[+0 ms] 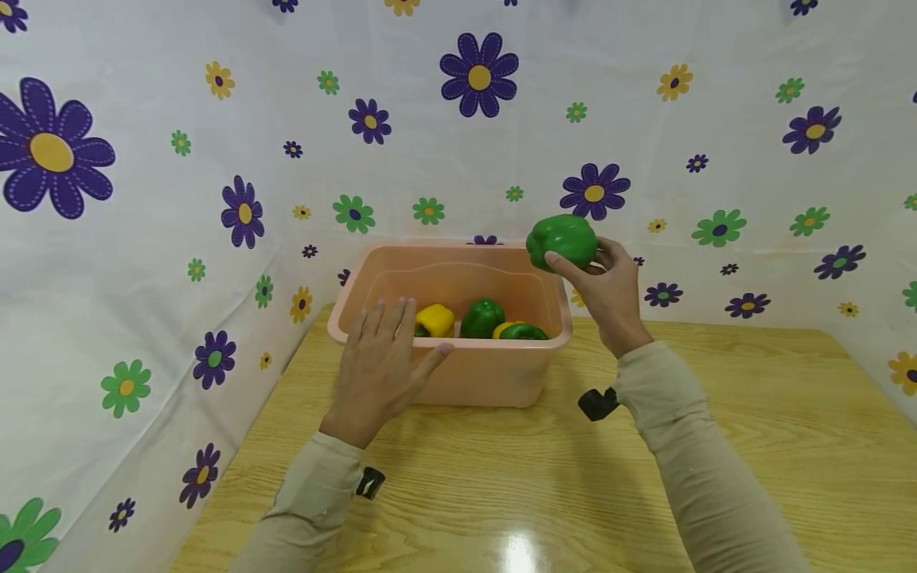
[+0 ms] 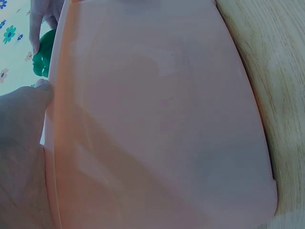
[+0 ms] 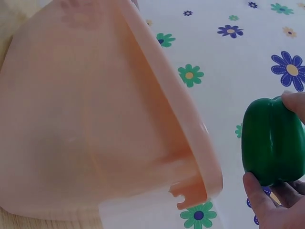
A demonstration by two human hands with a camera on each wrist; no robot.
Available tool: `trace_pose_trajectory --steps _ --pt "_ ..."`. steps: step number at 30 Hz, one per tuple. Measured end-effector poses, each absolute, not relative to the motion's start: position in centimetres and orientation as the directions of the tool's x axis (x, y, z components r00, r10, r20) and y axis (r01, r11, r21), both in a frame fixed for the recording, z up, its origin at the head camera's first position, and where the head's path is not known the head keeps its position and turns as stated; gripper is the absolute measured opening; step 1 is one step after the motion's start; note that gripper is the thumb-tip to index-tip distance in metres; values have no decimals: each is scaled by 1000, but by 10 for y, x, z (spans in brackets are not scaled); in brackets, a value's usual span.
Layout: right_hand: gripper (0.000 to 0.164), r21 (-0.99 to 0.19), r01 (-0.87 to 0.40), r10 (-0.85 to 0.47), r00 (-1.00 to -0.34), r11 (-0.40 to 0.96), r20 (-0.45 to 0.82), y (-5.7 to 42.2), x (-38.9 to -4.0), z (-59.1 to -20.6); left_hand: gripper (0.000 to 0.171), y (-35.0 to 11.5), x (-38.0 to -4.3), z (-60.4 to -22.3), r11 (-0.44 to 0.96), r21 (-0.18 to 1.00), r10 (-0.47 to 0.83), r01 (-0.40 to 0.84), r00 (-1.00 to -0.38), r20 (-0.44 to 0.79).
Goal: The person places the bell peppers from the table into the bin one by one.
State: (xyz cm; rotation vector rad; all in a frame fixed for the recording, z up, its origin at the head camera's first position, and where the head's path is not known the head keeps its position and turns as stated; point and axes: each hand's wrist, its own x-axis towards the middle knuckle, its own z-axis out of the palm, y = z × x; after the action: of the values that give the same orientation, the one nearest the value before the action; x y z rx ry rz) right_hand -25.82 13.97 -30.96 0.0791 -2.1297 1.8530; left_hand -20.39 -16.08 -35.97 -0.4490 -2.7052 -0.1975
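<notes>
A green bell pepper (image 1: 562, 240) is held up by my right hand (image 1: 612, 298), above the right rim of a pink plastic bin (image 1: 480, 374). In the right wrist view, thumb and fingers grip this pepper (image 3: 271, 140) from its two sides. My left hand (image 1: 380, 362) lies with straight fingers over the bin's front left rim, thumb stretched along it. Inside the bin are a yellow bell pepper (image 1: 437, 320), a dark green one (image 1: 483, 318) and, at the right, another green one (image 1: 526, 332) overlapping something yellow. The front wall hides their lower parts.
The bin stands at the back of a wooden table (image 1: 501, 469). Behind and to the left hangs a white flower-patterned cloth (image 1: 415, 167). Dark straps (image 1: 598, 404) show at the wrists. The table top extends to the right of the bin.
</notes>
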Motion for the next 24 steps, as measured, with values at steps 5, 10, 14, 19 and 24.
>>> trace_pose_trajectory --steps 5,10,14,19,24 --pt "85 -953 -255 146 -949 161 278 136 -259 -311 88 -161 -203 -360 941 78 277 330 -881 384" --pt "85 -951 -263 128 -950 163 285 132 -259 -312 88 -161 -203 -360 941 82 276 329 -883 380" --pt "86 -950 -270 110 -951 156 288 128 -258 -312 88 -161 -204 -360 942 76 277 328 -882 381" --pt "84 -946 -284 89 -950 157 300 125 -257 -311 89 -161 -203 -360 944 70 275 322 -886 373" --pt "82 -941 -295 74 -948 169 310 123 -255 -311 89 -161 -203 -360 943 75 275 325 -884 378"
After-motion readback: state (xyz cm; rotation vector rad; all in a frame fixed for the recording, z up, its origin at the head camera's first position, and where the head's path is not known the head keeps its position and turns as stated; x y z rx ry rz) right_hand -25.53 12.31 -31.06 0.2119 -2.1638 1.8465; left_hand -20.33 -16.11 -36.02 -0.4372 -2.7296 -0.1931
